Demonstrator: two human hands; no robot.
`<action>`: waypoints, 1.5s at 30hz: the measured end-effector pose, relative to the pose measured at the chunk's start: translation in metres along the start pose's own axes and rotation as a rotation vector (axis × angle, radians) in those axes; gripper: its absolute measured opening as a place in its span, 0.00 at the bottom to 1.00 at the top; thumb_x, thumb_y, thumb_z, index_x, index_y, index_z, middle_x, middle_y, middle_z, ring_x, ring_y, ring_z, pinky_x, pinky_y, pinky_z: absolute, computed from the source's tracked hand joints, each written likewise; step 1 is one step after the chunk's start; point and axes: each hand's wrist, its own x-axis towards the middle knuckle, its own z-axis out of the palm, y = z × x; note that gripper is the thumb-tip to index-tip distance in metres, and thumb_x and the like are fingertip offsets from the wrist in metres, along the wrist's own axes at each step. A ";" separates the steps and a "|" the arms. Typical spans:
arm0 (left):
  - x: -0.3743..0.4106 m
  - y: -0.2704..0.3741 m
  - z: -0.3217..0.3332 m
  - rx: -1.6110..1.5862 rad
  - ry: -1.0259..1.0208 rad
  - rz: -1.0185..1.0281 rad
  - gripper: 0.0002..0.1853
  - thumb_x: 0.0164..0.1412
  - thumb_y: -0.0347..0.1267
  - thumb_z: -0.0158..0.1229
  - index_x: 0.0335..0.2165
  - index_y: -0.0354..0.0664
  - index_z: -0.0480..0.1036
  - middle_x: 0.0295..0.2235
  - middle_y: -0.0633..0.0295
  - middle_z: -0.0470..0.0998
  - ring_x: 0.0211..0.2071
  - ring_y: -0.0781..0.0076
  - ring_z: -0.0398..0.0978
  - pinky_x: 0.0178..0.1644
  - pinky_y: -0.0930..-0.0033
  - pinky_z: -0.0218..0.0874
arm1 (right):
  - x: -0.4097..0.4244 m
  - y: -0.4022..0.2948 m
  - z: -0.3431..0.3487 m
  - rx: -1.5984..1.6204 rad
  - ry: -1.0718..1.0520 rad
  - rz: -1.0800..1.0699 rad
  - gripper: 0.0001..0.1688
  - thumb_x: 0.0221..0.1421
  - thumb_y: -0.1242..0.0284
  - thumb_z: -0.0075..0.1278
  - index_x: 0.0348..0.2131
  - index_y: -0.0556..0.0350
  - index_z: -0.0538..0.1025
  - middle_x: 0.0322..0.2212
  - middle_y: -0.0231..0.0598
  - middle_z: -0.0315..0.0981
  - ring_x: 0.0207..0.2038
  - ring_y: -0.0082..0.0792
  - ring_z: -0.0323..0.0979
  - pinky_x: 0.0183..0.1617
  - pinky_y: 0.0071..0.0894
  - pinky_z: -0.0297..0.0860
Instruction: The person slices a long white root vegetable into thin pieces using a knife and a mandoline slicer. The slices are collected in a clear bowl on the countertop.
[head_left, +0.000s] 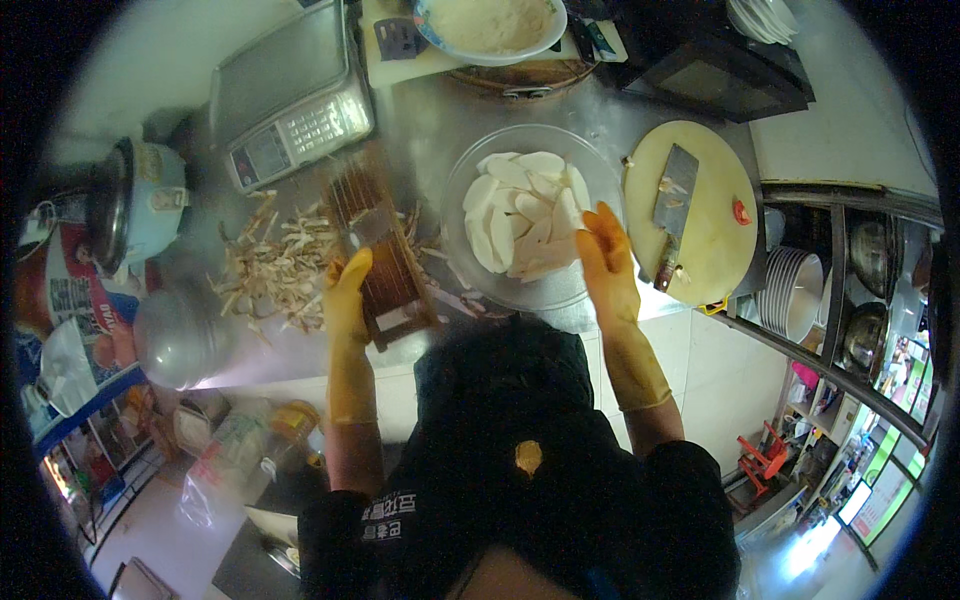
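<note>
My left hand (347, 292), in a yellow rubber glove, grips the left edge of a wooden board slicer (386, 262) with a metal blade plate, lying at a tilt. Pale peelings (285, 266) are heaped left of the slicer, and more lie under and beside it. My right hand (609, 262), gloved alike, is over the right rim of a clear round bowl (461, 169), its fingers somewhat apart beside the slices. Long white slices of a peeled root vegetable (525, 217) fill the bowl's middle. Whether the right fingertips touch a slice is unclear.
A cleaver (675, 191) and a small red piece (742, 212) lie on a round cutting board (720, 255) at right. Digital scale (300, 135) and rice cooker (154, 199) stand at left. Behind are a bowl of whitish food (553, 37) and a round wooden board (525, 79).
</note>
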 end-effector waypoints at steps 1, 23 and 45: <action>0.007 -0.001 0.005 0.044 0.047 0.041 0.15 0.66 0.29 0.61 0.50 0.35 0.76 0.38 0.57 0.83 0.34 0.67 0.82 0.38 0.65 0.76 | 0.000 0.004 -0.012 -0.010 0.056 0.021 0.32 0.69 0.73 0.53 0.68 0.53 0.64 0.59 0.41 0.72 0.59 0.30 0.69 0.66 0.31 0.62; 0.040 -0.018 0.025 0.889 0.145 0.140 0.22 0.63 0.40 0.66 0.50 0.36 0.77 0.43 0.52 0.83 0.43 0.60 0.80 0.50 0.60 0.67 | 0.045 -0.017 0.015 -1.116 -0.279 -0.308 0.35 0.62 0.71 0.59 0.66 0.46 0.69 0.50 0.49 0.80 0.41 0.48 0.81 0.45 0.46 0.76; 0.046 -0.051 -0.005 0.584 0.105 0.128 0.27 0.64 0.41 0.67 0.57 0.40 0.74 0.47 0.54 0.82 0.47 0.64 0.79 0.53 0.64 0.67 | 0.045 0.013 0.036 -1.393 -0.999 -0.323 0.17 0.63 0.65 0.50 0.48 0.44 0.80 0.41 0.44 0.83 0.40 0.49 0.82 0.43 0.44 0.78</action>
